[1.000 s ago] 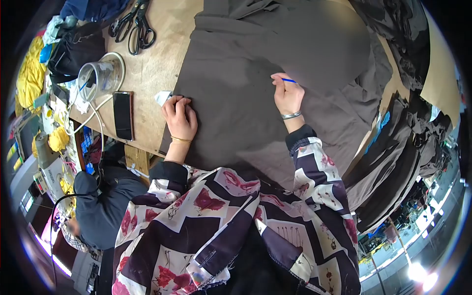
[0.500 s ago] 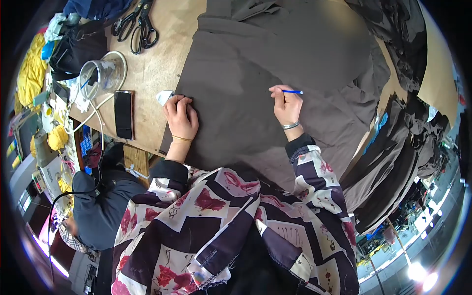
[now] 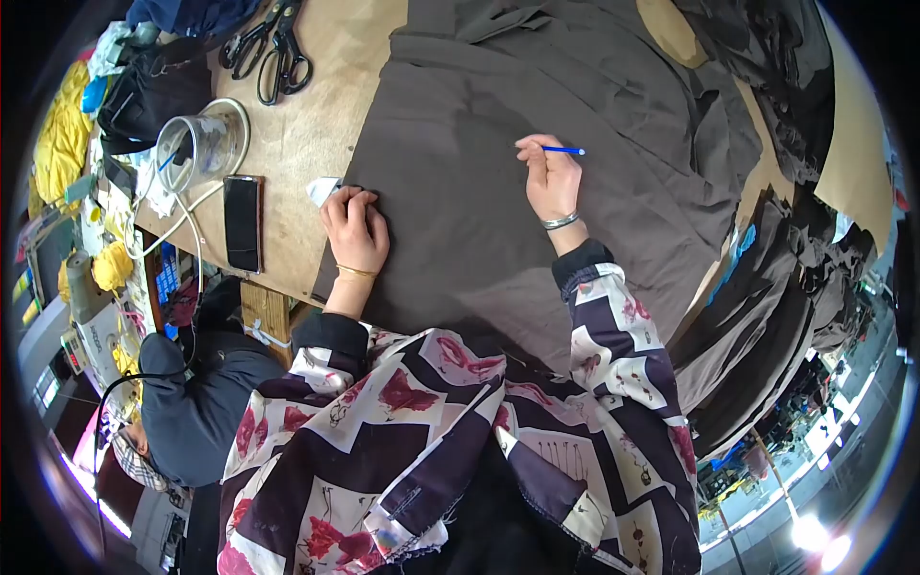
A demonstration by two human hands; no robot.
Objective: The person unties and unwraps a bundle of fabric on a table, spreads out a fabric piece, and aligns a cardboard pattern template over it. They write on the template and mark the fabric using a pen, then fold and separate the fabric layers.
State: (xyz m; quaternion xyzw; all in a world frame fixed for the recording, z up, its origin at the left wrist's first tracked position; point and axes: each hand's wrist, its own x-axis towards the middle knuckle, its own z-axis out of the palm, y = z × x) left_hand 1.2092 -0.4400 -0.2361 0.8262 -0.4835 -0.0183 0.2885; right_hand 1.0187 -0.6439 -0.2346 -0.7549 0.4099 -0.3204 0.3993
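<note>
A wide dark brown-grey cloth (image 3: pixel 450 230) lies over the table in front of me, creased on its right side. My left hand (image 3: pixel 355 230) rests at the cloth's left edge with its fingers curled. A small white piece (image 3: pixel 323 190) sticks out from under those fingers onto the bare wood. Over the middle of the cloth, my right hand (image 3: pixel 552 184) pinches a slim blue pen (image 3: pixel 563 149), which points to the right with a pale end.
Left of the cloth on the wooden table (image 3: pixel 316 105) are black scissors (image 3: pixel 284 67), a clear plastic tub (image 3: pixel 201 153), a pale cable and a phone (image 3: pixel 243 223). A person in dark clothes (image 3: pixel 206 412) is at lower left. More dark cloth (image 3: pixel 767 316) hangs along the right.
My right hand has moved away from me and slightly left with the pen. The cloth's far right part has become more wrinkled, baring a tan patch. My left hand stays nearly still.
</note>
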